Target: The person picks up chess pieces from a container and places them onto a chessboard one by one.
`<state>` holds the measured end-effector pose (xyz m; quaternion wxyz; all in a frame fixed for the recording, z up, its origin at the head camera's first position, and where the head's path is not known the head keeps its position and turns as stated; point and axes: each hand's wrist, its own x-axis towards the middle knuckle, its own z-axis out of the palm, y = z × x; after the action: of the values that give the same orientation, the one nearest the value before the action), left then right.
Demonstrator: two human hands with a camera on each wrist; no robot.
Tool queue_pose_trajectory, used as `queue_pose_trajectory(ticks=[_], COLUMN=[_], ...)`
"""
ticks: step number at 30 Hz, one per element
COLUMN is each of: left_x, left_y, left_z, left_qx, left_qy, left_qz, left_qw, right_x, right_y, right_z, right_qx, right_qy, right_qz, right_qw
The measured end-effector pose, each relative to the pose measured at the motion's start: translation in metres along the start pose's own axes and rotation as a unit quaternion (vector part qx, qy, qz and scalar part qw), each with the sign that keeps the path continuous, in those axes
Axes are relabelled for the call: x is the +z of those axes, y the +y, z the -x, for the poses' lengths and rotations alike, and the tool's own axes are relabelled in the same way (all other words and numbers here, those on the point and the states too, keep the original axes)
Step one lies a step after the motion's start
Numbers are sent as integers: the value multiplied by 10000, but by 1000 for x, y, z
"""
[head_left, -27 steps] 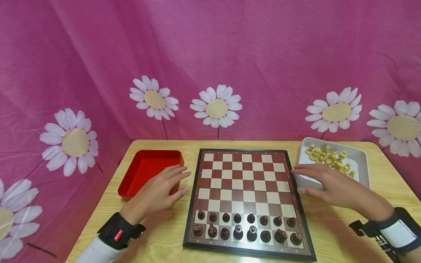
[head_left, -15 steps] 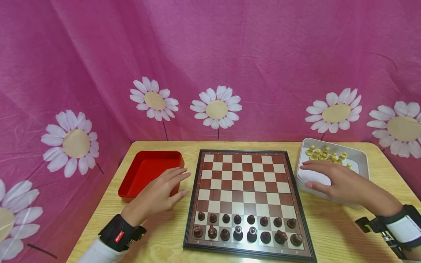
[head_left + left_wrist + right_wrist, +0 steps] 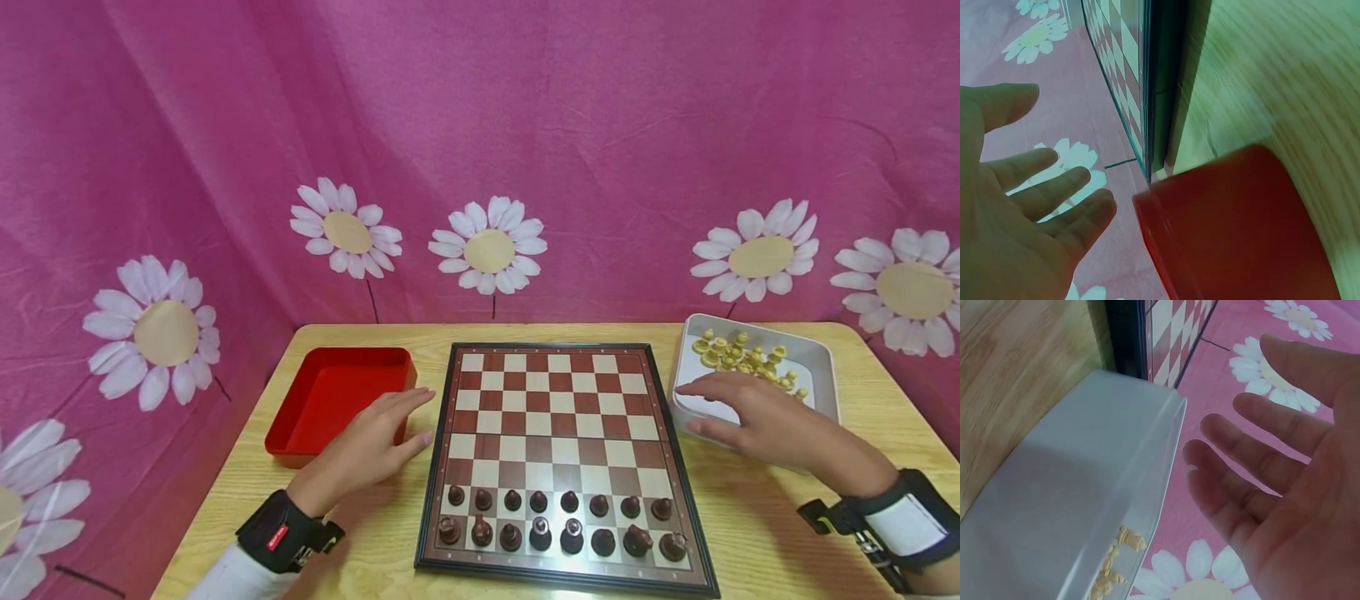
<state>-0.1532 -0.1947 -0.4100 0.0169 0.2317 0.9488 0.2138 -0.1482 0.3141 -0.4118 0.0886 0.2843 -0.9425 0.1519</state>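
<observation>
Wood table [image 3: 382, 521] before pink cloth [image 3: 615, 125]; left hand [image 3: 367, 450] and right hand [image 3: 765, 418], loosely spread, hide parts of red tray [image 3: 337, 400] and white tray [image 3: 825, 375] respectively in head view.

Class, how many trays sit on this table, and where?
2: left of the chessboard, a red tray partly behind the left hand; to its right, a white tray partly behind the right hand.

Inspector: Head view?
Clerk: Bright. Pale glare on the near half of the chessboard [image 3: 562, 427]; soft shadow on the table [image 3: 750, 517] near the right forearm [image 3: 847, 460].
Inspector: Wrist views?
Clerk: Dimmer, softly focused. Left: green cast, red tray [image 3: 1235, 231] blurred. Right: shadow across the white tray [image 3: 1066, 475].
</observation>
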Motion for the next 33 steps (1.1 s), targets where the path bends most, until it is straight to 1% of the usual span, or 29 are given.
queue_pose_trajectory(ticks=[2, 4, 8, 14, 17, 21, 24, 26, 28, 33], left_x=[2, 4, 6, 9, 11, 15, 18, 22, 24, 30], left_y=[0, 1, 2, 6, 9, 11, 11, 11, 10, 9], left_z=[-2, -4, -7, -9, -10, -11, -11, -11, -10, -9], left_qx=[-93, -190, -463, -953, -1269, -1688, -1904, -1988, -2011, -1980], left_qy=[-22, -66, -114, -130, -183, -360, -527, -620, -694, -864], left_qz=[101, 291, 755, 1021, 1249, 1562, 1718, 1775, 1771, 1597], left_qw=[9999, 9994, 9960, 9901, 9838, 9725, 9651, 9618, 9609, 9632], right_x=[0, 0, 3, 12, 17, 24, 27, 29, 31, 36], right_y=[-3, -7, -14, -17, -19, -20, -19, -18, -17, -17], right_z=[-1, -1, -1, -1, 0, 0, -1, -1, -1, 1], right_qx=[21, 134, 427, 592, 795, 1141, 1511, 1661, 1778, 1775], right_qy=[-68, -198, -578, -782, -1089, -1533, -1832, -1976, -2094, -2025], right_qz=[-113, -320, -682, -685, -839, -876, -910, -991, -1090, -1158], right_qw=[9999, 9992, 9951, 9928, 9873, 9777, 9671, 9610, 9553, 9561])
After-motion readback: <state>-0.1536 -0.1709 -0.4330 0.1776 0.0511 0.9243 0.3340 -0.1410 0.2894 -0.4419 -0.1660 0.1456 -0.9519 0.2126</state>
